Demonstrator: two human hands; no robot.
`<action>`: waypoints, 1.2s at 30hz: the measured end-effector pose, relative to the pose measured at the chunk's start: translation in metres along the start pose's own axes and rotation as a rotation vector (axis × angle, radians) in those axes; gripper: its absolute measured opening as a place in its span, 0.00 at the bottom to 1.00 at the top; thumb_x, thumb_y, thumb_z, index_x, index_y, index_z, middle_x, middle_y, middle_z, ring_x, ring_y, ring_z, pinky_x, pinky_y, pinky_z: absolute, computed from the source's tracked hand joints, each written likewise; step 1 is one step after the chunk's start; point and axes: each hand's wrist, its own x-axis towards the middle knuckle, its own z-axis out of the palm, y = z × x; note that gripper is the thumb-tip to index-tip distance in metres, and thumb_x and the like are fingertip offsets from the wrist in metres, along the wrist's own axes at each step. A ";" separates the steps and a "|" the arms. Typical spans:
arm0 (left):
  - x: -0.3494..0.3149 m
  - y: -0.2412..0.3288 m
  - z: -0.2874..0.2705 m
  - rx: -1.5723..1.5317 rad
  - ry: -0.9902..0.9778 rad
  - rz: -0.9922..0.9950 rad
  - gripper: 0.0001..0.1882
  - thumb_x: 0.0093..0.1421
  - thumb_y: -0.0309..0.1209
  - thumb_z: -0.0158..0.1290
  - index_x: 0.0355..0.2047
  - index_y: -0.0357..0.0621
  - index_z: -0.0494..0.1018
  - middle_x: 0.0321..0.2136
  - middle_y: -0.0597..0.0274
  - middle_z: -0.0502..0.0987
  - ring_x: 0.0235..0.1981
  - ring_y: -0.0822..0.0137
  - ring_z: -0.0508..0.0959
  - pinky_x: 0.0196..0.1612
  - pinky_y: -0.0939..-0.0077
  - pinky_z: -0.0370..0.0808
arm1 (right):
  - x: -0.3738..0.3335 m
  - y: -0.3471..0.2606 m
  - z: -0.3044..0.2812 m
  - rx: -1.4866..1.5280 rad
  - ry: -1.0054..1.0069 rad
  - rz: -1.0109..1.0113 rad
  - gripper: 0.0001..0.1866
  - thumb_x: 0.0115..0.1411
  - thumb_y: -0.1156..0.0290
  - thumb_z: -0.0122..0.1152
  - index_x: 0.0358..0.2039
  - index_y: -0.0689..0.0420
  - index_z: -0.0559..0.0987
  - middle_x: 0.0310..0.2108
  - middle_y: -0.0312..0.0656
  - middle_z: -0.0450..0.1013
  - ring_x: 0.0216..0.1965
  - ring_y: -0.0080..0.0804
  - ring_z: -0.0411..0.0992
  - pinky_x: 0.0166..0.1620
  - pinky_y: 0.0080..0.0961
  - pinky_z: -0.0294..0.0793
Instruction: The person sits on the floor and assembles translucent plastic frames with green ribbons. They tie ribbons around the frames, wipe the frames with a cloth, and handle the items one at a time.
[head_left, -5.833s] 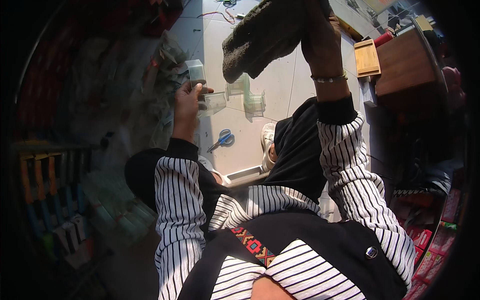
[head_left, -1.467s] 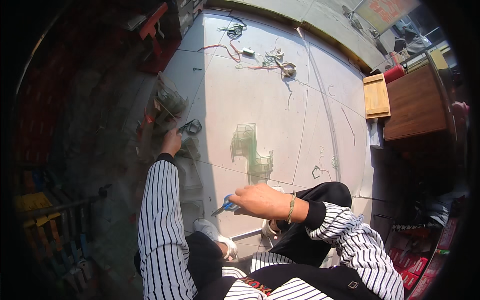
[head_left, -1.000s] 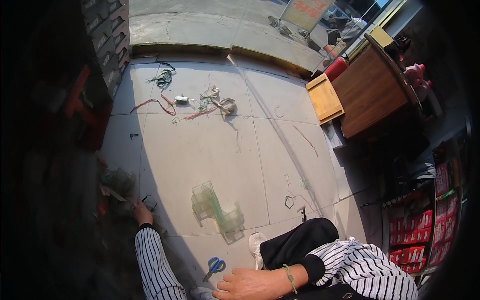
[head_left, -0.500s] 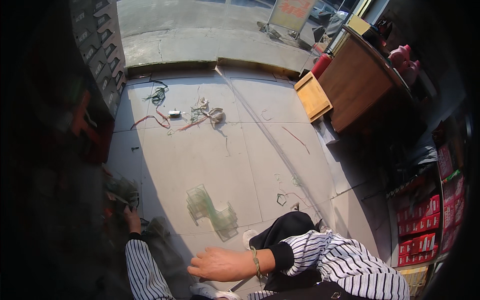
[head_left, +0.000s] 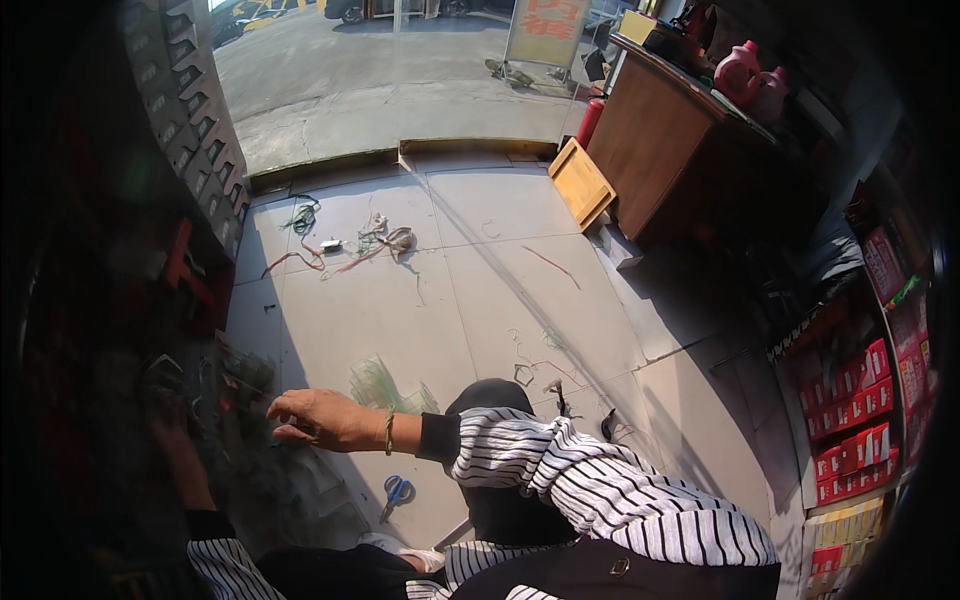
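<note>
My left hand [head_left: 176, 432] reaches into the dark area at the left, beside a jumble of dim items; shadow hides its fingers. Near it is a pale looped thing [head_left: 165, 372] too dim to name. My right hand [head_left: 328, 420], a braided band at its wrist, hovers over the shadowed floor with thumb and fingers bent but apart, nothing visible between them. Scissors with blue handles [head_left: 398, 488] lie on the floor below it. Greenish see-through plastic pieces [head_left: 375, 385] rest just beyond my right wrist. More clear, blurred pieces [head_left: 325, 492] lie in the shadow.
Tangled cords and cloth scraps [head_left: 385, 238] lie on the tiles [head_left: 350, 310] ahead. Grey boxes [head_left: 185, 110] are stacked at left. A brown counter [head_left: 660, 140], a leaning wooden board [head_left: 582, 185] and a red extinguisher [head_left: 590, 120] stand at right, with red packages [head_left: 850, 415] shelved nearer.
Both hands have moved left, the left one deeper into shadow. The view has shifted, and the scissors now show on the floor.
</note>
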 end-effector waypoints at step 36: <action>-0.083 -0.010 0.017 -0.363 -0.024 -0.269 0.15 0.63 0.33 0.40 0.32 0.35 0.74 0.19 0.60 0.75 0.17 0.71 0.71 0.21 0.79 0.67 | -0.013 -0.015 -0.025 0.801 0.278 0.501 0.14 0.61 0.60 0.55 0.31 0.60 0.73 0.15 0.30 0.62 0.13 0.13 0.55 0.15 0.14 0.55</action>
